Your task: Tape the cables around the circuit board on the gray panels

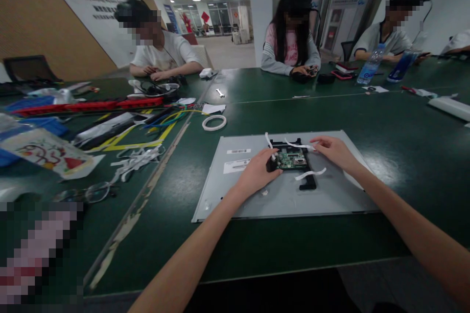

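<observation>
A grey metal panel (253, 203) with printed labels lies flat on the green table. Upon it sits a black bracket (311, 176) framing a green circuit board (292, 159). My left hand (256, 170) grips the bracket's left side, fingertips at the board's edge. Pinched in my right hand (332, 150) is the end of a white tape strip (299, 145), which reaches across the bracket's upper part. Another white strip (310, 173) crosses the bracket's lower right, and one more (269, 140) stands up near my left fingers.
A tape roll (214, 122) and a small wrench (220, 93) lie beyond the panel. Leftward are crumpled white strips (137, 160), glasses (98, 192), cables and a red power strip (91, 106). Several people sit across the table. Bottles (371, 64) stand at the far right.
</observation>
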`<state>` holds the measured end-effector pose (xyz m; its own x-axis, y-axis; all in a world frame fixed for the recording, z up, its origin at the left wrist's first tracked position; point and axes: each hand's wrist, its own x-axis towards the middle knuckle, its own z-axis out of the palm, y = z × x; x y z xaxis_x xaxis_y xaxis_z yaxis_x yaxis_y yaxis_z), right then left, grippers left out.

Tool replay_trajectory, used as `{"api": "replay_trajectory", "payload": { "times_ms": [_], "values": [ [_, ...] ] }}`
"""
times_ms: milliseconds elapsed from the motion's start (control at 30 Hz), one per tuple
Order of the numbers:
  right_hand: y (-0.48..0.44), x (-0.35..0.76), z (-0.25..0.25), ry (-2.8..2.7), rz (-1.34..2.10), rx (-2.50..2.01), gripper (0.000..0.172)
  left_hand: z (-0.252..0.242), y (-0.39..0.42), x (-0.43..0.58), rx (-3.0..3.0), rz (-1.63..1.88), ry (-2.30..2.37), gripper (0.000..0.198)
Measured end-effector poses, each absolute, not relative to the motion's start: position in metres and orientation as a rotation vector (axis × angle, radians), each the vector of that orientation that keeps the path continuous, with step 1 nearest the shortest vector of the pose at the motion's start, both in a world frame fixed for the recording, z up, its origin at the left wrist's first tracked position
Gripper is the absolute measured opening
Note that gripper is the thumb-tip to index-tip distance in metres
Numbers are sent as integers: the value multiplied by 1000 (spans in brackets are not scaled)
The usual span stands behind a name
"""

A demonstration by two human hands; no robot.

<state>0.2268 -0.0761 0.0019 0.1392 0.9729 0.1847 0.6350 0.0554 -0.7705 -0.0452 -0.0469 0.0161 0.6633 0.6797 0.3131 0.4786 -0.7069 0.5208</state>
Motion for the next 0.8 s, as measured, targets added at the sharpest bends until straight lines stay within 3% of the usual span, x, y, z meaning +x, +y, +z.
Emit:
{"api": "replay_trajectory", "payload": {
  "times_ms": [400,800],
  "values": [
    [-78,214,2,-1191,879,-1341,28,21,-45,-46,2487,664,922,51],
    [-81,204,-1,-1154,875,-1317,31,21,-51,-45,2535,714,904,54]
  ]
}}
